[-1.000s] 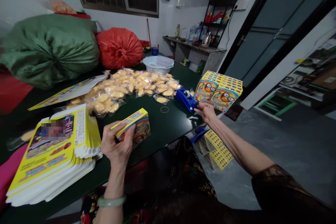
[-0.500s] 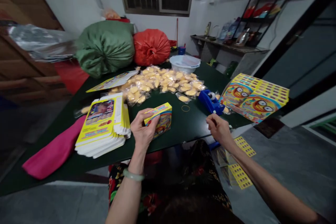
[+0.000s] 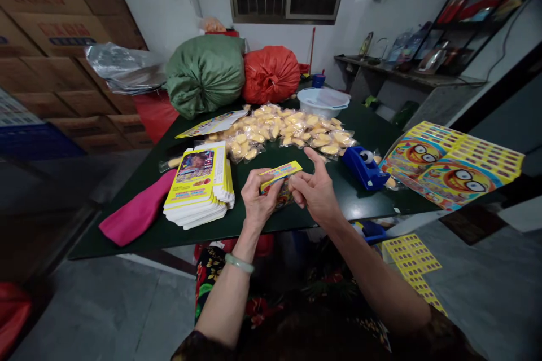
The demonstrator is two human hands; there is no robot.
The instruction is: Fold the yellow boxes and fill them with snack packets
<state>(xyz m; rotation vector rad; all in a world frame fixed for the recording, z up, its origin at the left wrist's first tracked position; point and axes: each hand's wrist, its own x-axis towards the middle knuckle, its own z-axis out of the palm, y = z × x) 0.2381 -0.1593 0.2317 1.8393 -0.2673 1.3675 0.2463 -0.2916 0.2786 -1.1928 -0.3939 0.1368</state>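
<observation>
The left hand (image 3: 259, 198) clamps a yellow box (image 3: 281, 185) above the bench (image 3: 339, 197); the right hand (image 3: 317, 193), fingers spread, sits just beside it. A carton stack (image 3: 199, 186) and tape dispenser (image 3: 364, 168) lie on either side.

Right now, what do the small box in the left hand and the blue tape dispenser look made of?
The small box looks like thin printed card with a slightly glossy coating, going by its sharp folded edges and bright print. The tape dispenser looks like hard plastic, going by its smooth, solid blue body with a soft sheen, though the picture can't confirm that.
</observation>
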